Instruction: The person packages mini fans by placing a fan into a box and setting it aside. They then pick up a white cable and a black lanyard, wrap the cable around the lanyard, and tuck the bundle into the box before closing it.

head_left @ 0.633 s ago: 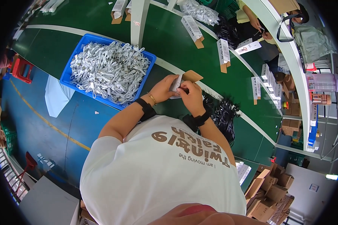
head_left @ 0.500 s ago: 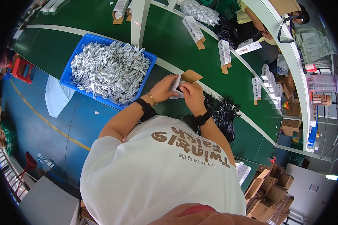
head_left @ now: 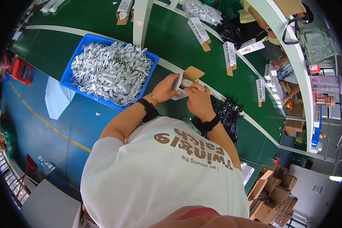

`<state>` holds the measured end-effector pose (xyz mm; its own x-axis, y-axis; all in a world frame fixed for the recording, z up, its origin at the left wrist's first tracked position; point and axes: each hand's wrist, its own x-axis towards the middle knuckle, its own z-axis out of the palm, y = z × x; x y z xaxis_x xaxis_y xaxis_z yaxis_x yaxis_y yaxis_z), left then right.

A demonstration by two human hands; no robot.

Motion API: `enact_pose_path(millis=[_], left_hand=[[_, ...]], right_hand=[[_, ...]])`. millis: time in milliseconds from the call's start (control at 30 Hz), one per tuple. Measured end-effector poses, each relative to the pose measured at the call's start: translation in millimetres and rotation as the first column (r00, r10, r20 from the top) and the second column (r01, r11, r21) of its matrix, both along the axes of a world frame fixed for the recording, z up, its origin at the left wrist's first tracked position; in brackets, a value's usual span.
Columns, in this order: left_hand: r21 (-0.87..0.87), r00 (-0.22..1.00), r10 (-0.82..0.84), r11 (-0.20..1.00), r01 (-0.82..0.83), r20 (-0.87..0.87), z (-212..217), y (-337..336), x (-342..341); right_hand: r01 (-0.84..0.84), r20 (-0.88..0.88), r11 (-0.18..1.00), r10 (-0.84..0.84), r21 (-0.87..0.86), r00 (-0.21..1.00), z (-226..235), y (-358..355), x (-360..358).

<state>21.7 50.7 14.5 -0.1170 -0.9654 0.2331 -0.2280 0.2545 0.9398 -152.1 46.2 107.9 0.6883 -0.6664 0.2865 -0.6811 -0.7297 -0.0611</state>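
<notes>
My left hand [head_left: 165,89] is closed round the side of a small white carton [head_left: 179,96], just right of the blue tub. The carton's brown flap [head_left: 193,73] stands open on the far side. At its mouth a whitish piece [head_left: 187,82] shows, too covered by fingers to name. My right hand [head_left: 200,100] is at the open end with its fingers curled in; what they grip, if anything, is hidden. Left of my hands, the blue tub [head_left: 66,77] holds a heap of bundled white cables [head_left: 110,72].
Black strips [head_left: 230,117] lie by my right forearm. White cartons [head_left: 229,57] with open brown flaps rest on the green belt [head_left: 167,34] beyond a white rail. A white post [head_left: 141,26] rises behind the tub. Co-workers' arms [head_left: 256,17] show at the far right.
My right hand has drawn slightly right and toward me, and the whitish piece now shows at the carton's mouth. Cartons on the belt have shifted right. Another person's arm has appeared at far right.
</notes>
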Motion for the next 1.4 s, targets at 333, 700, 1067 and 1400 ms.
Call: enact_pose_path(millis=[333, 700, 1067, 1400], left_hand=[[-0.127, 0.974, -0.088, 0.985, 0.116, 0.207, 10.1, -7.4, -11.1], [-0.284, 0.982, 0.153, 0.952, -0.116, 0.11, 46.8, -8.8, -14.0], [-0.097, 0.975, -0.149, 0.981, 0.167, 0.167, 0.5, -10.3, -5.7], [-0.033, 0.948, -0.316, 0.948, 0.315, -0.045, -4.1, -17.6, -4.1]], right_hand=[[0.213, -0.383, 0.951, -0.115, 0.224, 0.916, 12.9, -2.7, -5.0], [-0.133, 0.569, 0.658, -0.511, 0.741, 0.645, -16.8, 11.4, -20.5], [-0.263, 0.326, 0.216, -0.797, 0.94, 0.509, -68.7, -11.7, -53.4], [-0.371, 0.707, 0.626, -0.452, 0.686, 0.544, -64.1, -37.9, -35.1]])
